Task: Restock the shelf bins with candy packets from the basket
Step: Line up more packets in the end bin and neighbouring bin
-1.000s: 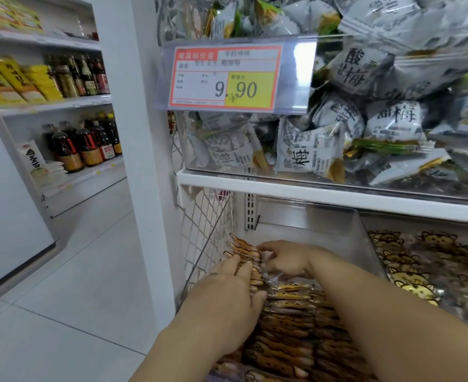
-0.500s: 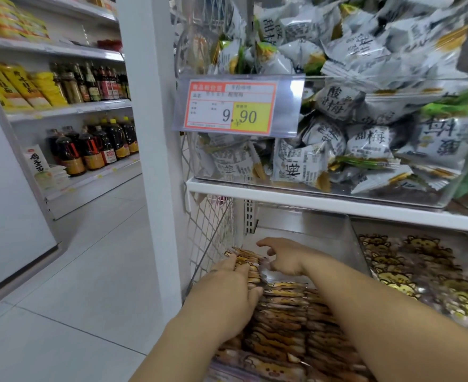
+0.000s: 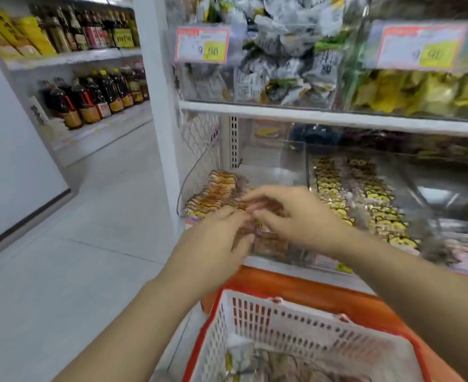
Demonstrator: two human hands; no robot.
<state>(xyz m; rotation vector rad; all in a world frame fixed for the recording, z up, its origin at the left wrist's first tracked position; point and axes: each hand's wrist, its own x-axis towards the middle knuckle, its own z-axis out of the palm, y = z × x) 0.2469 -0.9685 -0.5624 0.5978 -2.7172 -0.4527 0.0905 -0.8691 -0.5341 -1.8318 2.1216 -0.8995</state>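
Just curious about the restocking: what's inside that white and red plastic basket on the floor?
The white and red plastic basket holds a few blurred packets on its bottom. Their print is unreadable, and the frame's lower edge cuts off the rest of the inside.

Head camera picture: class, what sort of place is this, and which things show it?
Most likely a grocery shop: price tags on clear bins of candy packets, shelved sauce bottles, and a shopping basket.

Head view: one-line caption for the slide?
Both hands, left and right, over orange candy packets in a lower shelf bin, white basket below.
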